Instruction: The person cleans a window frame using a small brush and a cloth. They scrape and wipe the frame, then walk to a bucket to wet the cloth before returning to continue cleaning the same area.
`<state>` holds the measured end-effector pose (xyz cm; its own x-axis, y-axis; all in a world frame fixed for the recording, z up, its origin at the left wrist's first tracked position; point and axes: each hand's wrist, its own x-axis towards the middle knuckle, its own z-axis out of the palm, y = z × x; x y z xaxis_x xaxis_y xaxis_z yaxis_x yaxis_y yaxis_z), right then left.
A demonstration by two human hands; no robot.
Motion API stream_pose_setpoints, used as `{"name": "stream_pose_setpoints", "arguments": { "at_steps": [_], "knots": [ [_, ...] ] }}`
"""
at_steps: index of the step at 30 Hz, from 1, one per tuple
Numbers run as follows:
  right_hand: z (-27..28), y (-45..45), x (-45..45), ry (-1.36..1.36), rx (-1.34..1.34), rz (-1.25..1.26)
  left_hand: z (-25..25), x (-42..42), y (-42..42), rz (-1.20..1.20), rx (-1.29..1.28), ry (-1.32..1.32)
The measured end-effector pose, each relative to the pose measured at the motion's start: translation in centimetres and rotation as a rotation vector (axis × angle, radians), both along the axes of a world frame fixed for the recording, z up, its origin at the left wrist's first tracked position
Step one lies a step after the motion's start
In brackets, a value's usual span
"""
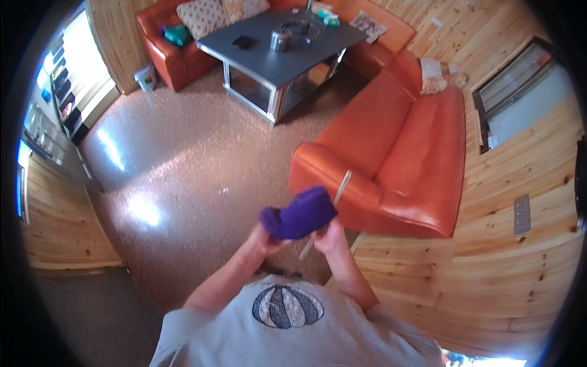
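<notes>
Before my body a folded purple cloth (300,215) is held up between my two hands. My left hand (271,242) grips its lower left end, its fingers partly hidden by the cloth. My right hand (329,236) holds the cloth's lower right side. A thin pale stick (342,187) slants past my right hand, showing above and below the cloth; whether that hand grips it or it only passes behind cannot be told. The upper end of the stick overlaps the arm of an orange leather sofa (337,169).
Further off, a dark table (275,59) with metal legs bears a metal pot (280,40). A small white bin (146,78) stands by another orange seat (168,55). Wood-panelled wall (440,284) runs along the right. A small scrap (224,191) lies on the shiny brown floor.
</notes>
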<state>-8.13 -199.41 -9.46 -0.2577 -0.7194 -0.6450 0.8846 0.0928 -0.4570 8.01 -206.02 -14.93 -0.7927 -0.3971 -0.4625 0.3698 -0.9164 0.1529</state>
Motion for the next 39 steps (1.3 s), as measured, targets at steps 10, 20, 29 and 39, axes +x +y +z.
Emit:
{"name": "stream_pose_setpoints", "arguments": {
  "at_steps": [10,20,29,39],
  "knots": [
    [-1.9,-8.3,4.0,0.181,0.014,0.109,-5.7,10.9,-8.3,-0.321,-0.734,-0.132],
    [-0.9,-12.0,9.2,0.523,0.155,0.325,-3.9,12.0,-10.7,-0.176,-1.185,-0.408],
    [-3.0,-10.5,5.6,0.516,0.051,0.336,0.8,8.2,-11.1,-0.409,-0.666,-0.095],
    [-0.6,1.3,-8.1,0.764,0.301,-0.247,0.9,-4.4,-6.7,-0.461,-0.192,-0.066]
  ]
}}
